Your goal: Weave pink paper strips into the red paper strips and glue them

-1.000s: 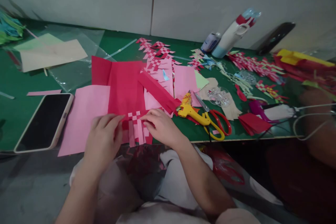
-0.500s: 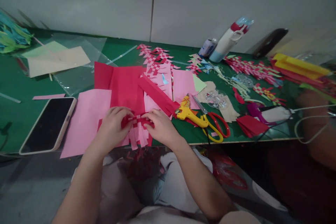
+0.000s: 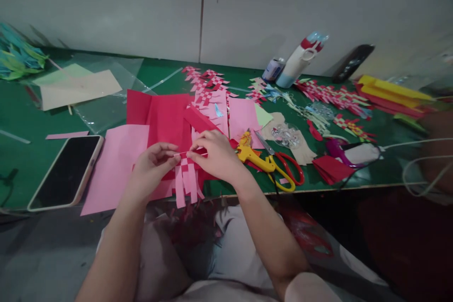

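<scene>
Between my hands is a woven piece of red and pink paper strips [image 3: 186,177], its loose pink ends hanging toward the table's front edge. My left hand [image 3: 150,167] pinches its left side between thumb and fingers. On the other side, my right hand [image 3: 214,155] grips the upper right of the weave, thumb against fingertips. Beneath lie a red paper sheet [image 3: 168,118] and a pink paper sheet [image 3: 116,165]. Some of the strips are hidden by my fingers.
A phone [image 3: 67,172] lies at the left. To the right are a yellow glue gun [image 3: 256,156], scissors [image 3: 288,165] and a red folded paper [image 3: 331,169]. Finished-looking woven paper pieces [image 3: 207,86], a can [image 3: 273,70] and a bottle [image 3: 297,62] stand or lie toward the wall.
My right hand has shifted slightly up and left over the weave, closer to my left hand. More of the hanging pink strips shows now. The whole view has tilted a little.
</scene>
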Demonstrator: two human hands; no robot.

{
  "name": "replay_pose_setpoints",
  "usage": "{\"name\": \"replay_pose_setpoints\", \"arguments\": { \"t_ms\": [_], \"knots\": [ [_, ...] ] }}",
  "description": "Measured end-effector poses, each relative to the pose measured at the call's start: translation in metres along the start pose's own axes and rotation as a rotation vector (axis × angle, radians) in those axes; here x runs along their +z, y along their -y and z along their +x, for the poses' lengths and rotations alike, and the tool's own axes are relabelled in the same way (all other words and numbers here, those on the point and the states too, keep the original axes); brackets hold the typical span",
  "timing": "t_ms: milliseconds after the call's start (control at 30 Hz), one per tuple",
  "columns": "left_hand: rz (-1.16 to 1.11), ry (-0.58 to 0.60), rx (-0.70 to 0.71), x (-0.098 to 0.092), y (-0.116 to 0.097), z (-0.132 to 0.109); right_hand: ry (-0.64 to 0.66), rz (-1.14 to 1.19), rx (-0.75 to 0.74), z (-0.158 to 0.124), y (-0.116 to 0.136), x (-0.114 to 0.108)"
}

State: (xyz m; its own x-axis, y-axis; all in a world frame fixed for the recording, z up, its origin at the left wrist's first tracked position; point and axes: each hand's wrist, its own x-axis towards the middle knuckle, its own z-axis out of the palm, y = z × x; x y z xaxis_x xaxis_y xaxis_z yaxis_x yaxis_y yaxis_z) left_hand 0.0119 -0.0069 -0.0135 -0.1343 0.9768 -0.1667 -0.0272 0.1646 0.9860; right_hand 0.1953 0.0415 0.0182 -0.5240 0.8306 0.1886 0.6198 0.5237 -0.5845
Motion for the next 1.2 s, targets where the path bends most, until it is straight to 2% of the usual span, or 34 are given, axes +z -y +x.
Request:
{"name": "replay_pose_setpoints", "arguments": {
  "t_ms": [100,267,367,633,933,1200],
  "knots": [
    [-0.100,0.001,-0.119,0.000,0.002,-0.006,0.098,0.130,0.061,0.010,-0.004,-0.005],
    [-0.089,0.218,-0.366,-0.001,-0.001,-0.020,0.127,0.237,0.157,0.015,-0.013,-0.012],
    [-0.071,0.236,-0.432,0.001,-0.004,-0.023,0.137,0.304,0.182,0.014,-0.016,-0.013],
    [-0.048,0.196,-0.437,0.001,-0.002,-0.021,0.165,0.403,0.182,0.016,-0.021,-0.010],
    [-0.048,0.142,-0.449,0.003,-0.002,-0.023,0.141,0.430,0.173,0.014,-0.022,-0.011],
    [0.002,0.183,-0.419,0.002,0.000,-0.022,0.112,0.435,0.178,0.014,-0.023,-0.008]
  ]
}}
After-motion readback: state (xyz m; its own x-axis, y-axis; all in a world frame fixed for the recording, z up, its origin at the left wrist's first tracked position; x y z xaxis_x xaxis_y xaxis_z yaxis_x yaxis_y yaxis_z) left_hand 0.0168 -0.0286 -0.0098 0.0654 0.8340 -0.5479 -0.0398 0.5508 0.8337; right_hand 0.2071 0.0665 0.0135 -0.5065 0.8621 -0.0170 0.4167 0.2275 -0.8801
